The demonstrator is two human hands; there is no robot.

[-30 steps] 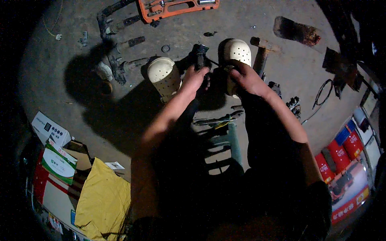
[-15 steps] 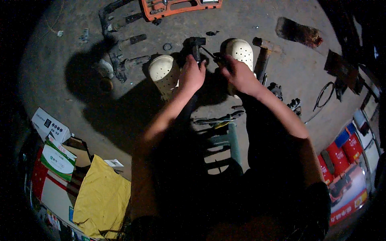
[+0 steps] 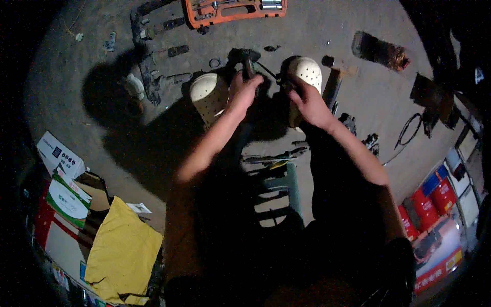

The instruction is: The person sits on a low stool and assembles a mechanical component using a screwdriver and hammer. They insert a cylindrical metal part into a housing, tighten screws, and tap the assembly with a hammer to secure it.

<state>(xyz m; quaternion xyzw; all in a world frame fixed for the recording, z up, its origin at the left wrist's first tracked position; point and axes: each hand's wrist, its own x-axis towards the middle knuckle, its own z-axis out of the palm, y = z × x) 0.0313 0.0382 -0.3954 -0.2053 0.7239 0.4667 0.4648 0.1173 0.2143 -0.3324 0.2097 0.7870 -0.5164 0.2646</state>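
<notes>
My left hand is closed round a dark T-shaped metal part, its wider head pointing away from me. My right hand grips what looks like a screwdriver. Its thin dark shaft reaches leftward to the part's head; deep shadow hides whether the tip touches. Both hands are above the floor, between my two cream clogs, the left clog and the right clog. A small ring lies on the floor beyond the left clog. Right of the other clog lies a hammer.
An orange tool case with sockets is at the far edge. Dark metal parts lie at left. Pliers rest near a green stool. A yellow cloth and boxes are at left, red containers at right.
The view has shifted slightly. My right hand sits a little lower and its shaft points a bit differently at the part. Both hands keep their hold.
</notes>
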